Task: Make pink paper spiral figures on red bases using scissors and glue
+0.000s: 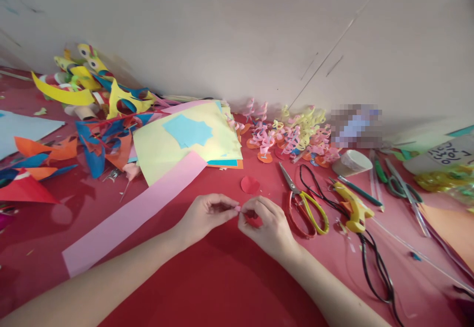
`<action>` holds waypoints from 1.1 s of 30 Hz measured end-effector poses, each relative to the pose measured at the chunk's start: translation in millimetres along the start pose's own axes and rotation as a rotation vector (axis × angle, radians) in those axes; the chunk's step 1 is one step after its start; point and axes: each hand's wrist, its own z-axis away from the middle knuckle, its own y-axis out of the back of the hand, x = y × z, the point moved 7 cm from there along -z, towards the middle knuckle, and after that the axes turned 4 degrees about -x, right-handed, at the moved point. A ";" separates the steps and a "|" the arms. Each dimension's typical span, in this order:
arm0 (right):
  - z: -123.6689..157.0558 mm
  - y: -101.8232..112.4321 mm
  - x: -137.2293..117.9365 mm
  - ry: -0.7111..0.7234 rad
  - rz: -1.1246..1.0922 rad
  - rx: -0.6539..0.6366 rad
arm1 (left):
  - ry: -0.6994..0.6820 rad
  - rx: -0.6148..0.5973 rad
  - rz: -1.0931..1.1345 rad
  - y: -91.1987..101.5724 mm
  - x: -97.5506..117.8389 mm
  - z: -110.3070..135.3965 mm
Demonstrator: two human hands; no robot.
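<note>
A small pink paper piece is pinched between the fingertips of my left hand and my right hand; its exact shape is mostly covered by the fingers. Both hands are closed and meet above the red table. Just beyond them lies a red paper circle. A long pink paper strip runs diagonally beside my left forearm. To the right of my right hand rest scissors with one red and one yellow handle, blades pointing away.
Curly pink and yellow paper pieces on round bases stand by the wall. Paper sheets are stacked at centre-left, coloured scraps further left. A yellow glue gun with a black cord, a tape roll and green-handled scissors lie right.
</note>
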 end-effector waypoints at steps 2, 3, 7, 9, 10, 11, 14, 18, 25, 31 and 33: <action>0.9 -0.1 0.6 -0.010 0.007 0.005 | 0.002 -0.020 0.041 -3.8 0.0 0.8; 1.2 0.0 1.0 -0.017 0.009 0.008 | -0.002 -0.032 0.056 -5.7 0.6 1.2; 1.6 -0.4 3.3 -0.041 0.001 0.008 | -0.008 -0.025 0.055 -6.1 3.0 1.9; 1.2 -2.0 4.5 -0.046 -0.049 -0.012 | -0.004 -0.001 0.030 -2.9 3.5 1.7; 0.7 -3.0 5.0 -0.048 -0.084 -0.027 | -0.002 0.011 0.013 -1.1 3.7 1.5; 0.2 -3.5 5.5 -0.050 -0.120 -0.038 | -0.003 0.019 -0.005 0.6 3.8 1.3; -1.8 -1.2 7.2 -0.067 -0.183 -0.034 | -0.005 0.030 -0.042 3.5 2.8 0.7; -4.0 4.0 8.4 -0.095 -0.176 -0.004 | -0.012 0.061 -0.048 5.5 2.1 0.3; -4.5 2.9 8.6 -0.089 -0.168 -0.016 | -0.021 0.021 -0.053 1.5 4.5 -0.1; -4.3 3.3 6.0 -0.060 -0.144 -0.013 | -0.006 0.038 -0.063 2.5 6.1 1.3; -4.1 3.3 4.0 -0.045 -0.117 -0.013 | 0.000 0.037 -0.061 1.9 6.0 1.9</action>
